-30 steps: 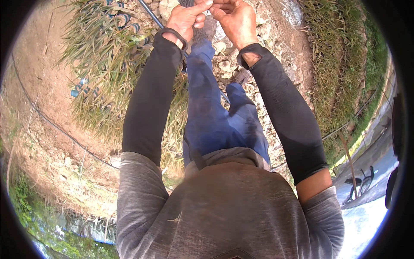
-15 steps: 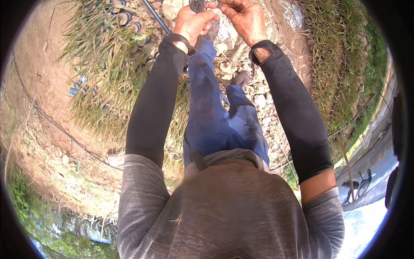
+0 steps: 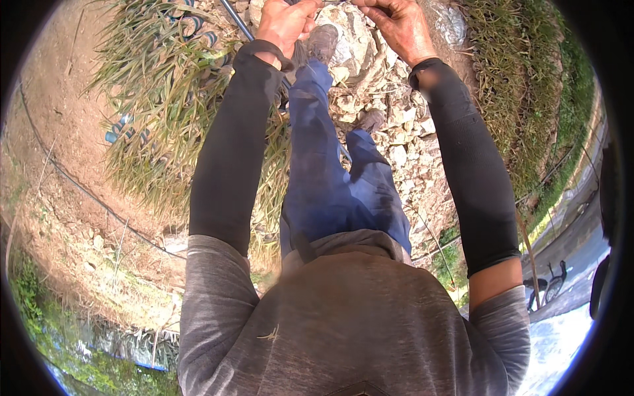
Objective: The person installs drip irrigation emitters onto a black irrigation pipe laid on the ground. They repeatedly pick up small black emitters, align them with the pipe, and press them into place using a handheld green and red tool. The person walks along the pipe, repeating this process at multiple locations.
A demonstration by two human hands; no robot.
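Observation:
At the top edge of the view my left hand (image 3: 284, 26) is closed round a bundle of thin grey wires (image 3: 300, 54). Only the bundle's lower end shows below the palm; the rest is behind the hand or cut off by the frame. To the right, my right hand (image 3: 401, 32) is closed, thumb and fingers pinched together at the frame's edge. Something thin and dark seems to run from its fingertips towards the left hand, too small to make out. Pale broken rocks (image 3: 360, 49) lie below the gap between both hands.
A blue-grey pole (image 3: 238, 20) slants past my left wrist. Long-leaved plants (image 3: 158, 119) in rows stand at the left, more plants (image 3: 512, 86) at the right. Clear plastic (image 3: 450, 25) lies near my right hand. My shoes (image 3: 323, 43) are on rocky ground. A dark cable (image 3: 86, 191) crosses the dirt.
My hands have moved apart and up towards the top edge, the right one outward to the right. The wire bundle, plainer before, is now mostly hidden.

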